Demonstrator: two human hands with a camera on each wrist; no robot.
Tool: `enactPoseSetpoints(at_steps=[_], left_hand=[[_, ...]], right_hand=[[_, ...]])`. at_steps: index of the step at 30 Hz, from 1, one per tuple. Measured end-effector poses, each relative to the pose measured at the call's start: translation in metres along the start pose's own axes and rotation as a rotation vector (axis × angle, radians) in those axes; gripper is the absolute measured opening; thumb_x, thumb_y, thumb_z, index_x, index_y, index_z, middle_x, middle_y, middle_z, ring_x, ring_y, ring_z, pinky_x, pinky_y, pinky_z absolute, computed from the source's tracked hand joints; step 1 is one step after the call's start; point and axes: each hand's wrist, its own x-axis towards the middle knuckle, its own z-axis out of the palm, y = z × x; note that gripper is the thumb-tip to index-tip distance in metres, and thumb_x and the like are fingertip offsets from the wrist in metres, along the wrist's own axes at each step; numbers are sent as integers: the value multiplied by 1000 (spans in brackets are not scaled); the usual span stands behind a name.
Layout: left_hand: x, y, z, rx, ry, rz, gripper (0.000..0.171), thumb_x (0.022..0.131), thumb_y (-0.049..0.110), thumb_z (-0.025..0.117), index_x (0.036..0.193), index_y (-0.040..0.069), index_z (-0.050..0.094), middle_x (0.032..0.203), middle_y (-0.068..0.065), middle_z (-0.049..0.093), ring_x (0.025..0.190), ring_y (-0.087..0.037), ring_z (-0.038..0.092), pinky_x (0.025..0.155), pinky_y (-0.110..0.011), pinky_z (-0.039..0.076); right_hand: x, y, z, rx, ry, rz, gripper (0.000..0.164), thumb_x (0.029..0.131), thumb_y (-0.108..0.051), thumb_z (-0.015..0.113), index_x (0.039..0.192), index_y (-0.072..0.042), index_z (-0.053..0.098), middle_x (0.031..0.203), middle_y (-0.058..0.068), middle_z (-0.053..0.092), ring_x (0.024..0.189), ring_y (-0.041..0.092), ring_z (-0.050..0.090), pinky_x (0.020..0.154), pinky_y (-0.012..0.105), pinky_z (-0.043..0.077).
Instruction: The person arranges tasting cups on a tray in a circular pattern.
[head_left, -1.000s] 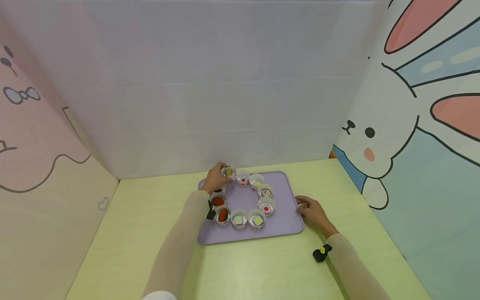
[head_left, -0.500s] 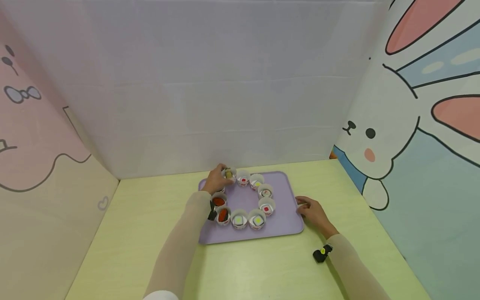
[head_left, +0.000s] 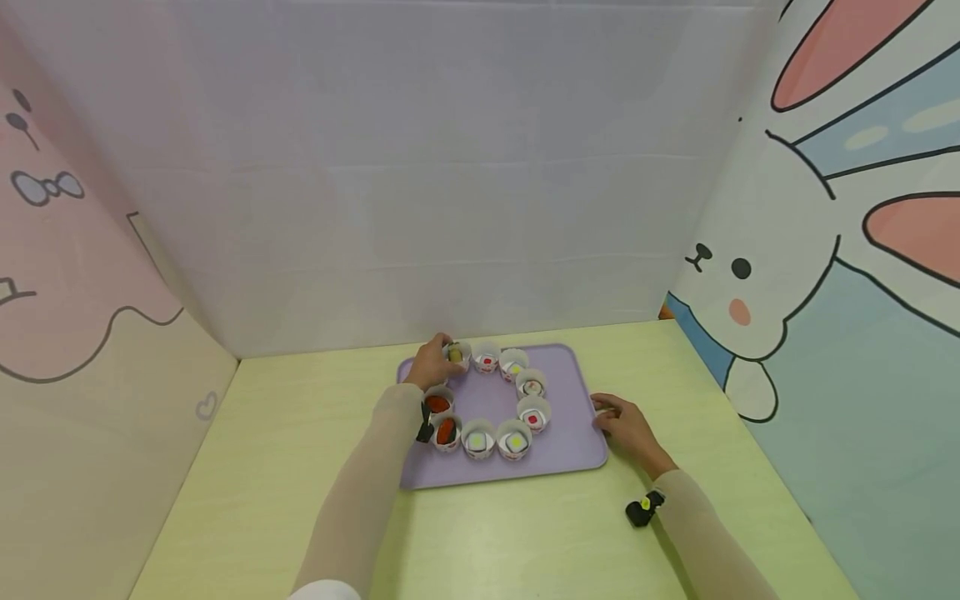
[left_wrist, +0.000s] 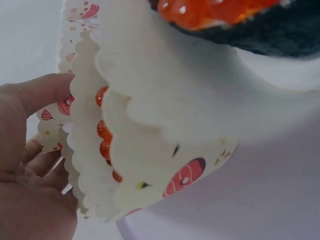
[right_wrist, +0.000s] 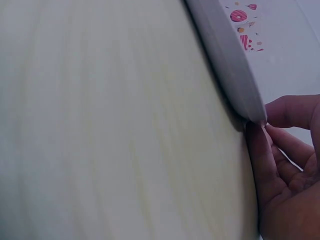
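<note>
Several white paper cups with scalloped rims form a ring on a lilac tray [head_left: 577,446], each with a small piece of sushi in it. My left hand [head_left: 433,364] grips the paper cup [head_left: 462,360] at the ring's back left, which holds a yellowish piece. In the left wrist view, the thumb [left_wrist: 50,91] lies against that cup's patterned wall. Nearer the camera there, a cup [left_wrist: 150,165] with orange roe sushi [left_wrist: 210,12] fills much of the view. My right hand [head_left: 628,429] pinches the tray's right rim, with thumb and fingertips at the edge in the right wrist view.
The tray lies on a pale yellow table [head_left: 495,542], close to the white back wall [head_left: 450,208]. A rabbit-print panel [head_left: 757,250] stands on the right, a pink and cream panel [head_left: 82,275] on the left. My left forearm [head_left: 360,492] crosses the tray's left side.
My left hand has come slightly down and toward me with its cup, which now sits in line with the cup beside it. The right hand has stayed at the tray's rim.
</note>
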Motion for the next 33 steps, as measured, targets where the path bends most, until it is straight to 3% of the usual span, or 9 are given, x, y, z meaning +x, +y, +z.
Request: enactPoseSetpoints(at_steps=[12,21,28,33], left_hand=[[-2,-3,-2,-18,-11,-18,67,80,16,79,138,6,49,137,-17,56,122,-33,55,102,-49,46],[-7,3,-12,-14,-31,59,66,88,21,72,144,3,42,147,-19,48,134,-38,47,107,-52,42],[-12,6,-23,-33,24,138,55,97,27,60,145,5,41,146,-20,48,135,-38,46,108,-53,41],[-22,7,-32,-40,53,154,56,97,31,60,145,8,42,146,-18,49,136,-34,46,109,-52,41]], right_hand=[[1,-1,1,10,-2,6,50,87,-6,62,137,-3,55,124,18,62,92,15,59,71,24,51],[1,-4,1,-4,-7,5,50,87,-5,62,137,-3,55,125,19,62,95,17,60,71,24,50],[0,-4,0,2,-1,-7,49,88,-5,62,136,-1,55,125,20,62,94,15,60,72,23,51],[-3,-3,0,6,-1,10,49,88,-4,61,137,-1,54,125,20,62,92,12,59,73,21,50]])
